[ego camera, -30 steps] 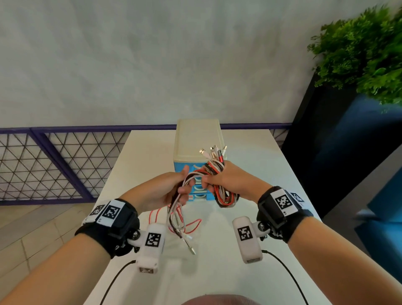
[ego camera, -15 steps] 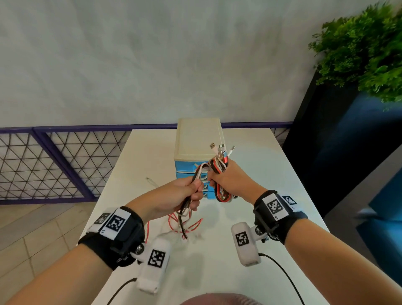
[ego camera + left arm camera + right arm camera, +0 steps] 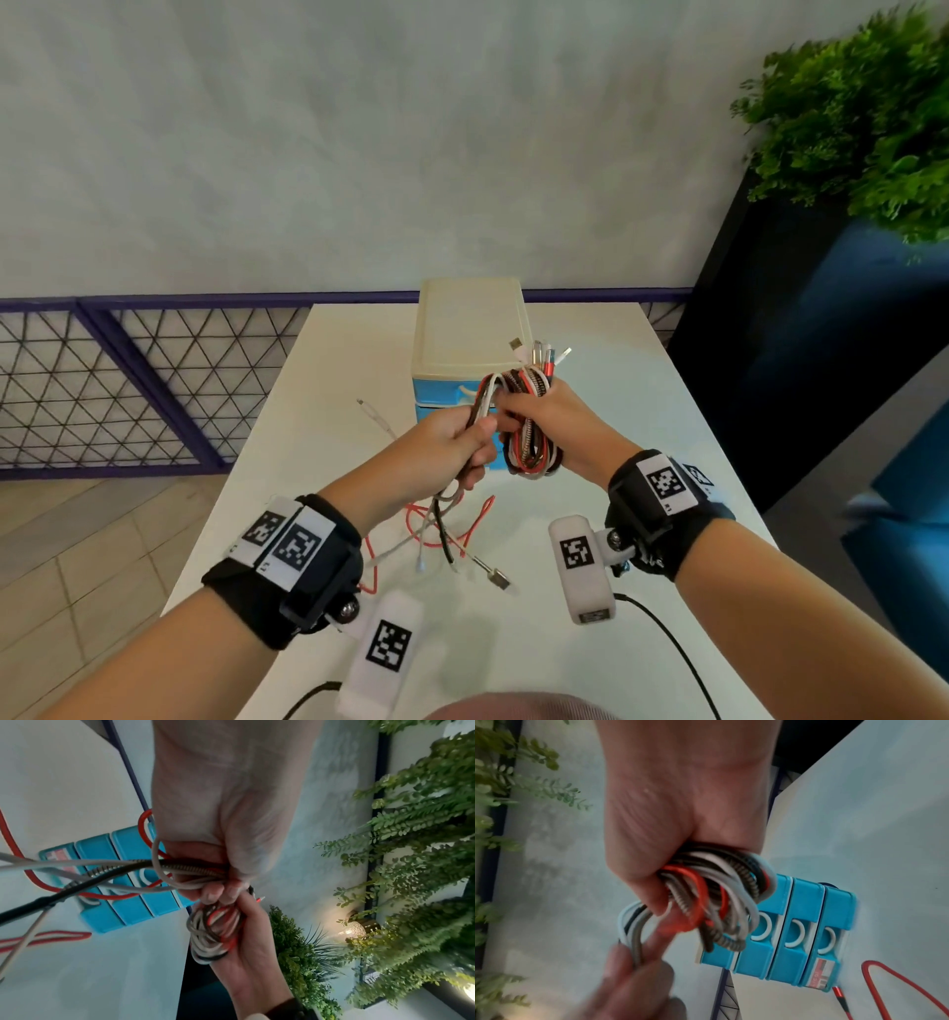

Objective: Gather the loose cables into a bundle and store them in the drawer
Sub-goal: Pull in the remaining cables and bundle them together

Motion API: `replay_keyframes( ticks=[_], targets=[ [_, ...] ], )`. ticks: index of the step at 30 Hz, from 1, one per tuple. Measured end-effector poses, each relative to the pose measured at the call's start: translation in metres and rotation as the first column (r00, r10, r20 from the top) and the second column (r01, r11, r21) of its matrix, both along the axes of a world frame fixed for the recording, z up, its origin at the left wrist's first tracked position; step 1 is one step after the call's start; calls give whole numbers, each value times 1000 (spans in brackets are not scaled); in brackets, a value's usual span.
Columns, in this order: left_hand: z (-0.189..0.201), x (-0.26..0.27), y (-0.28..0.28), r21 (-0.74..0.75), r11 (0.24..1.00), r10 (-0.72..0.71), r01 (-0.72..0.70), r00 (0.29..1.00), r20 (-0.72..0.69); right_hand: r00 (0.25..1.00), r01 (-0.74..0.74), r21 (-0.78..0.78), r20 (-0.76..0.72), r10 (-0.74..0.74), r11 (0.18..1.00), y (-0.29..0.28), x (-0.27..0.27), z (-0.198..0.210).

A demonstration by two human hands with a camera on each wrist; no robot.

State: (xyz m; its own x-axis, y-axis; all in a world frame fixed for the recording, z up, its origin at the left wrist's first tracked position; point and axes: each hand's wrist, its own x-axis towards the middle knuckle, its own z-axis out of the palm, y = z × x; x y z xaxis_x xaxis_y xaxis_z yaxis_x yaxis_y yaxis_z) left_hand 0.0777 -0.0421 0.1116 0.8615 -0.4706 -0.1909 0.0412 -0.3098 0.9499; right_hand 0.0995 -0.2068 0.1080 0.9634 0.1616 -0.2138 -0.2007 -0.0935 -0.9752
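Observation:
My right hand grips a coiled bundle of red, white, black and braided cables, its plug ends sticking up. In the right wrist view the bundle hangs out of my fist. My left hand grips the loose strands just left of the coil; its fingers curl round them in the left wrist view. The free tails hang onto the white table. The blue drawer unit with a cream top stands behind my hands, all drawers closed.
One thin white cable lies on the table left of the drawer unit. A purple mesh railing runs behind the table at left. A dark planter with green foliage stands at right.
Both hands stay close in front of the drawer unit. My left hand has slid up the strands towards the coil, and the hanging tails have shifted on the table.

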Motion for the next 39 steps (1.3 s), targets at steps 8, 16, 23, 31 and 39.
replay_keyframes(
  ticks=[8, 16, 23, 31, 39],
  targets=[
    [12, 0, 6, 102, 995, 16, -14, 1000, -14, 999, 2, -79, -31, -4, 997, -2, 3, 0],
    [5, 1, -8, 213, 963, 148, -165, 985, 90, 993, 120, -121, 30, -117, 985, 11, 2, -8],
    [22, 5, -6, 108, 987, 140, -120, 971, -194, 999, 19, 127, -51, -12, 992, -3, -1, -1],
    [4, 4, -15, 468, 871, -3, -152, 949, 315, 989, 85, 308, -139, -43, 948, 4, 0, 2],
    [-4, 1, -22, 586, 777, 25, -232, 940, 339, 993, 116, 23, -16, -116, 993, 9, 3, -4]
  ],
)
